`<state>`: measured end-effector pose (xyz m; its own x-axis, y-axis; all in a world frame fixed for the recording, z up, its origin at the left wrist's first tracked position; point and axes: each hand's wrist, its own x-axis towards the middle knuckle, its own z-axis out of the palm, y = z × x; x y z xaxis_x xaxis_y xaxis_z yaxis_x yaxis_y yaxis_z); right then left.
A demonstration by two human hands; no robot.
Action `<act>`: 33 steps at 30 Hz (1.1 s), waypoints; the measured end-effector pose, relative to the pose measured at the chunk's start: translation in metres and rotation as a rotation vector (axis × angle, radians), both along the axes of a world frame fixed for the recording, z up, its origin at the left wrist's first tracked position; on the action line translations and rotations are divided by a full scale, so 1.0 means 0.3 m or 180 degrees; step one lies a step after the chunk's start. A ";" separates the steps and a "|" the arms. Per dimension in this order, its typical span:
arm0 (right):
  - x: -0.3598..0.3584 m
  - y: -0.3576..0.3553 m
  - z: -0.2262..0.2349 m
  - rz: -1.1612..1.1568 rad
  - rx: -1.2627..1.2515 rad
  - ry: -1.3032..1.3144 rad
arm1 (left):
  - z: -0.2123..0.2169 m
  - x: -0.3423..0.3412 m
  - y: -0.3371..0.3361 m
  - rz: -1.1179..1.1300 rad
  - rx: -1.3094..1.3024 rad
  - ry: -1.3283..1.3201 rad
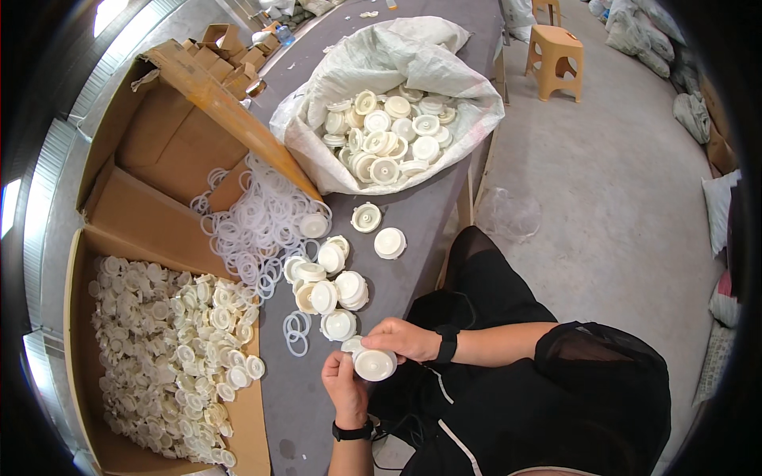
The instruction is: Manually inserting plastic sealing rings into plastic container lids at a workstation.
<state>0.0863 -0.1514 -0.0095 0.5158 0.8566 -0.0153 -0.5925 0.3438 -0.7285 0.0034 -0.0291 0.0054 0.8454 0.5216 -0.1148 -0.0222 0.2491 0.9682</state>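
Note:
Just over the table edge nearest me, both my hands are closed on a round white plastic cap [375, 366]. My left hand [346, 390] pinches its left side, while the fingers of my right hand [402, 339] press along its upper rim. Another small whitish piece [352, 344] shows behind the cap, partly covered by my fingers. Beyond my hands lies a loose cluster of white caps [324, 296], some stacked. Two single caps [390, 243] sit apart to the right of it. A few translucent rings [297, 332] lie left of my hands.
An open cardboard box [252, 420] on the left holds many small off-white plastic discs [159, 349]. A heap of translucent rings [258, 218] spills beside it. Farther back stands a white woven sack [317, 95] full of caps. A yellow stool [554, 59] is on the floor.

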 end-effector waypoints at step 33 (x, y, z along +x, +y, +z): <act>0.066 0.075 -0.084 -0.0597 -0.0264 0.0511 | -0.044 -0.102 0.753 0.0655 0.5015 0.2747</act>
<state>0.1060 -0.1290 -0.0347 0.6508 0.7386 -0.1758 -0.6343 0.4016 -0.6606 -0.0272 0.1970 -0.0077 0.7370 0.6414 0.2134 0.6525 -0.7574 0.0230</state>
